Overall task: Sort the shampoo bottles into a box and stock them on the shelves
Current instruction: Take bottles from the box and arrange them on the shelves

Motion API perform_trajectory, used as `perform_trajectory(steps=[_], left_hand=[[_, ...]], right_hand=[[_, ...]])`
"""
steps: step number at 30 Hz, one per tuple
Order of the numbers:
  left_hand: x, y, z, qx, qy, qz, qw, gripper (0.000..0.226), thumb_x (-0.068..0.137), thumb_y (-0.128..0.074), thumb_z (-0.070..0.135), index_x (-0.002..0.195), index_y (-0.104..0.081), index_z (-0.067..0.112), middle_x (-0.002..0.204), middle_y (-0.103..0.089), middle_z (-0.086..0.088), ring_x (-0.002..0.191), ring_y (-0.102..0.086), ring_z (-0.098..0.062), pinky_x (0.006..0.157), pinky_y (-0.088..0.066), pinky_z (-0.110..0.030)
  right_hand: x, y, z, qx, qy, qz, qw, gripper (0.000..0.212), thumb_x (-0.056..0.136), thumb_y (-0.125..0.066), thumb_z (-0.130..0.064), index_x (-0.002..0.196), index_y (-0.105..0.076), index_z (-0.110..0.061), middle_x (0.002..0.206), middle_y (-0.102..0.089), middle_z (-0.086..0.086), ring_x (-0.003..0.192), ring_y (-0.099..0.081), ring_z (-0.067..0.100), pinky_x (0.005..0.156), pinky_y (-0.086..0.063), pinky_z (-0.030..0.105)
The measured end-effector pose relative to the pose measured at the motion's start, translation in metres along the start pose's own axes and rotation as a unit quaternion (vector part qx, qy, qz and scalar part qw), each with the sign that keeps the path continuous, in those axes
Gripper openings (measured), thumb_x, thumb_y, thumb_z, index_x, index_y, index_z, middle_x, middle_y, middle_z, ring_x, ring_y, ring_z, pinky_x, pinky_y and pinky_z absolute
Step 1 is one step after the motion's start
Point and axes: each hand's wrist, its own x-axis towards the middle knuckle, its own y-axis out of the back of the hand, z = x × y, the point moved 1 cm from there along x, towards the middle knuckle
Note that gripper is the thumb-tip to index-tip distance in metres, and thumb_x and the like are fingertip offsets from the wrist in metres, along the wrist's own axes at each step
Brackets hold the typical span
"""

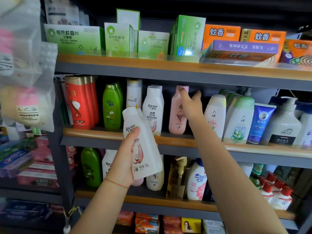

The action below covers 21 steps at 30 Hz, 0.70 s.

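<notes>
Head view, middle shelf: there's a dark open gap between the upright white Raclen bottles (153, 108) and the pink plastic shampoo bottle (178, 114) mid-frame, wooden lip (94, 132) along the front edge. Right hand (191, 105) rests on the pink one's shoulder, fingers relaxed, not wrapped. Left hand (125, 159) grips a white Raclen shampoo bottle (143, 146), tilted, coconut label, centre of frame below that gap.

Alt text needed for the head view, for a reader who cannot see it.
A person's left hand holds a white Raclen bottle in front of a shop shelf of shampoo bottles, while the right hand reaches to a pink bottle standing on that shelf. A matching white bottle stands to the left of the pink one, with green boxes on the shelf above.
</notes>
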Motion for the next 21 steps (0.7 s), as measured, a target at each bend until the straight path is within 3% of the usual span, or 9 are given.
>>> perform_trajectory(steps=[3,6,7,8,10,13,17,21], left_hand=[[0.0,0.003,-0.001,-0.01,0.008,-0.008,1.0,0.058,0.069,-0.069,0.046,0.119,-0.07,0.015,0.104,-0.075,-0.011,0.089,-0.07,-0.026,0.088,-0.055,-0.043],[0.002,0.005,0.0,-0.007,0.011,-0.029,0.999,0.053,0.073,-0.068,0.045,0.116,-0.071,0.015,0.109,-0.075,-0.013,0.087,-0.073,-0.025,0.075,-0.061,-0.038],[0.002,0.005,0.0,-0.008,0.009,-0.041,0.999,0.047,0.075,-0.067,0.044,0.112,-0.072,0.015,0.103,-0.076,-0.011,0.081,-0.074,-0.023,0.067,-0.062,-0.035],[0.001,0.002,-0.001,-0.012,0.005,-0.051,0.999,0.039,0.079,-0.064,0.043,0.106,-0.072,0.016,0.094,-0.077,-0.009,0.074,-0.074,-0.02,0.059,-0.061,-0.032],[0.001,-0.003,-0.002,-0.017,-0.001,-0.064,0.998,0.033,0.084,-0.061,0.04,0.102,-0.071,0.015,0.085,-0.077,-0.008,0.068,-0.074,-0.019,0.053,-0.058,-0.03],[0.0,-0.009,-0.002,-0.01,-0.009,-0.065,0.998,0.055,0.073,-0.067,0.039,0.12,-0.066,0.012,0.099,-0.076,-0.014,0.078,-0.075,-0.026,0.057,-0.059,-0.036],[-0.002,-0.014,-0.002,0.001,-0.036,-0.068,0.997,0.056,0.073,-0.069,0.036,0.123,-0.064,0.011,0.101,-0.076,-0.015,0.079,-0.076,-0.026,0.056,-0.059,-0.035],[0.001,-0.012,0.003,0.036,-0.132,-0.052,0.989,0.035,0.083,-0.066,0.025,0.116,-0.067,0.014,0.108,-0.075,-0.014,0.093,-0.074,-0.026,0.072,-0.061,-0.039]], right_hand=[[-0.035,0.003,-0.018,-0.055,0.058,0.024,0.997,0.085,0.084,-0.063,-0.047,0.149,-0.029,-0.004,0.15,-0.039,0.011,0.14,-0.037,0.023,0.115,-0.031,0.034],[-0.093,0.015,-0.017,-0.053,0.132,0.011,0.99,0.038,0.094,-0.06,-0.024,0.128,-0.045,-0.015,0.121,-0.052,-0.005,0.104,-0.048,-0.018,0.084,-0.034,0.0],[-0.112,0.015,-0.012,-0.066,0.124,-0.024,0.99,0.029,0.097,-0.058,-0.023,0.123,-0.046,-0.022,0.11,-0.054,-0.01,0.093,-0.05,-0.021,0.074,-0.037,0.0],[-0.127,0.013,-0.004,-0.083,0.09,-0.09,0.988,0.022,0.098,-0.057,-0.029,0.118,-0.049,-0.024,0.103,-0.057,-0.013,0.088,-0.054,-0.017,0.07,-0.04,0.003],[-0.145,0.002,0.011,-0.075,0.003,-0.212,0.974,0.031,0.097,-0.055,-0.047,0.113,-0.055,-0.02,0.101,-0.067,-0.009,0.092,-0.064,0.001,0.076,-0.051,0.019],[-0.149,-0.001,0.026,0.033,-0.063,-0.212,0.975,0.045,0.09,-0.061,-0.056,0.115,-0.061,-0.019,0.107,-0.073,0.003,0.1,-0.07,0.021,0.091,-0.056,0.048],[-0.151,0.013,0.029,0.139,-0.038,-0.22,0.965,0.031,0.096,-0.06,-0.035,0.119,-0.063,-0.016,0.11,-0.074,0.008,0.102,-0.071,0.025,0.09,-0.058,0.046],[-0.139,0.031,0.026,0.167,0.018,-0.156,0.973,0.045,0.081,-0.069,-0.038,0.12,-0.06,-0.018,0.112,-0.072,0.005,0.103,-0.07,0.023,0.081,-0.059,0.037]])
